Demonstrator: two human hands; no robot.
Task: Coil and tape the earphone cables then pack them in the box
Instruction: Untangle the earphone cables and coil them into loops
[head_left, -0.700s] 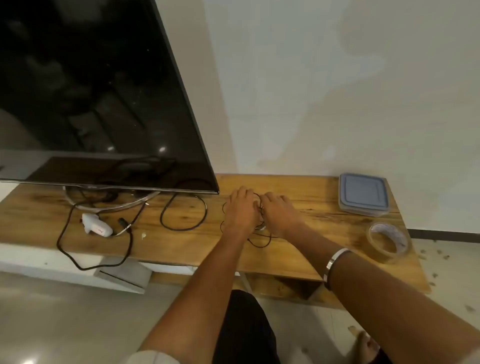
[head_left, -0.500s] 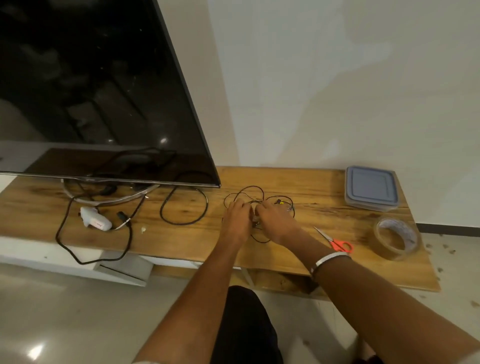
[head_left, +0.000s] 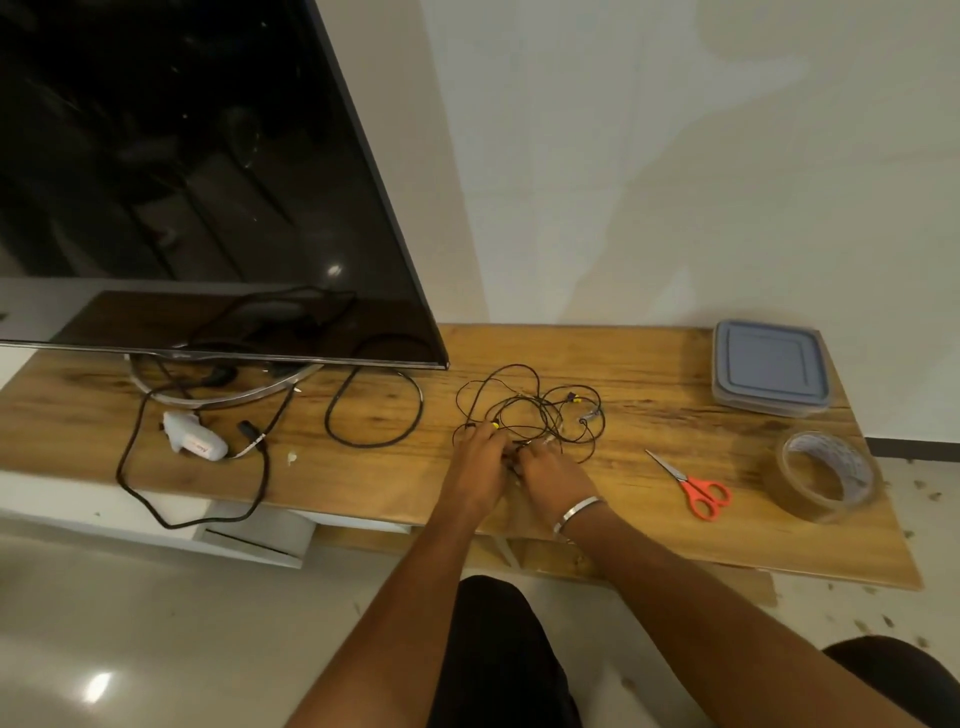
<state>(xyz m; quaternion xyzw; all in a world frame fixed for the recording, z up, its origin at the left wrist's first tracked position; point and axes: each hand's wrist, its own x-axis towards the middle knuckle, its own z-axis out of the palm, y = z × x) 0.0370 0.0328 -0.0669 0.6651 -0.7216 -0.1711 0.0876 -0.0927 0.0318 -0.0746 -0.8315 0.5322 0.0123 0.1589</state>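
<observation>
One television stands at the left of the wooden surface, largest of all. One grey-lidded box sits at the far right corner, lid on. One roll of clear tape lies near the right edge, in front of the box. One thick black cable loop lies beside the television. One tangle of thin black earphone cables lies mid-surface; how many sets it holds I cannot tell. One pair of red-handled scissors lies between tangle and tape. The left hand and right hand meet at the tangle's near edge, fingers curled, pinching the cables.
</observation>
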